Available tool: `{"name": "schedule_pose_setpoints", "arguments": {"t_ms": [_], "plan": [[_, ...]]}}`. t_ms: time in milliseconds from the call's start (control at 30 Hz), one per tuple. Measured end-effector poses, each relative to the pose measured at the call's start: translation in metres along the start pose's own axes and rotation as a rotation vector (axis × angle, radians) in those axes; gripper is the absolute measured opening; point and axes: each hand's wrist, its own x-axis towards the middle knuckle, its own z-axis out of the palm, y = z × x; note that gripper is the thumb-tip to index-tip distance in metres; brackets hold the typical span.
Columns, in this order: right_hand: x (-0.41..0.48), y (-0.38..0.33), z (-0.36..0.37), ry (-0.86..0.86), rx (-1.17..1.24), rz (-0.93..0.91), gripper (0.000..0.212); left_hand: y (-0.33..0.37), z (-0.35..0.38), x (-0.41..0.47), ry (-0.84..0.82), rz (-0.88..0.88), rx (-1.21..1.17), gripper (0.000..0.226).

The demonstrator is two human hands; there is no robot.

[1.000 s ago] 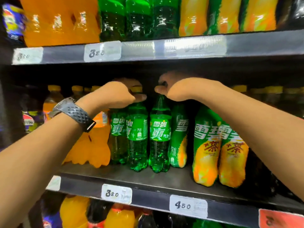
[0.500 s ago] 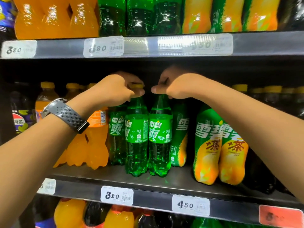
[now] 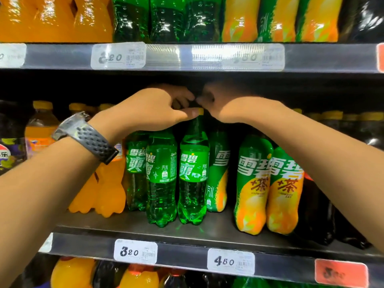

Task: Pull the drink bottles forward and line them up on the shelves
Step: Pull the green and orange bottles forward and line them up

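Note:
Two green Sprite bottles stand side by side near the front of the middle shelf (image 3: 218, 231). My left hand (image 3: 153, 109), with a grey watch on its wrist, curls over the top of the left green bottle (image 3: 162, 179) and hides its cap. Its thumb touches the yellow cap of the right green bottle (image 3: 194, 175). My right hand (image 3: 226, 104) is curled at that cap from the right, and its fingertips are lost in the dark under the upper shelf. More green bottles stand behind these two.
Orange soda bottles (image 3: 108, 190) stand to the left, and green-and-orange Sprite tea bottles (image 3: 268, 190) and dark cola bottles to the right. The upper shelf edge (image 3: 166, 57) hangs just above my hands. Price tags (image 3: 135, 251) line the shelf front.
The two green bottles have slid forward toward the shelf edge. My hands have drawn closer together over their caps.

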Motion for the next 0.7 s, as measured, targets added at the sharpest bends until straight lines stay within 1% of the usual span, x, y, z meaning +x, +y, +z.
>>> {"name": "schedule_pose_setpoints", "arguments": {"t_ms": [67,133,200,367,433,500,700], "plan": [[0.002,0.008,0.007,-0.07,-0.137,0.01,0.033,0.008,0.007,0.009,-0.004,0.025,0.088,0.045],[0.003,0.011,0.01,-0.171,-0.177,0.023,0.027,0.013,0.016,0.016,-0.027,0.035,0.142,0.041],[0.005,0.012,0.01,-0.228,-0.202,0.008,0.024,0.013,0.023,0.018,-0.023,0.049,0.181,0.036],[0.005,0.019,0.004,-0.264,-0.166,-0.051,0.027,0.003,0.025,0.015,0.026,0.069,0.217,0.034],[0.004,0.022,0.0,-0.27,-0.175,-0.078,0.022,-0.001,0.023,0.014,0.02,0.08,0.224,0.034],[0.003,0.022,-0.003,-0.266,-0.18,-0.101,0.022,-0.002,0.021,0.013,0.013,0.091,0.219,0.035],[0.005,0.023,-0.009,-0.268,-0.17,-0.125,0.034,-0.003,0.021,0.014,0.033,0.127,0.187,0.034]]}}
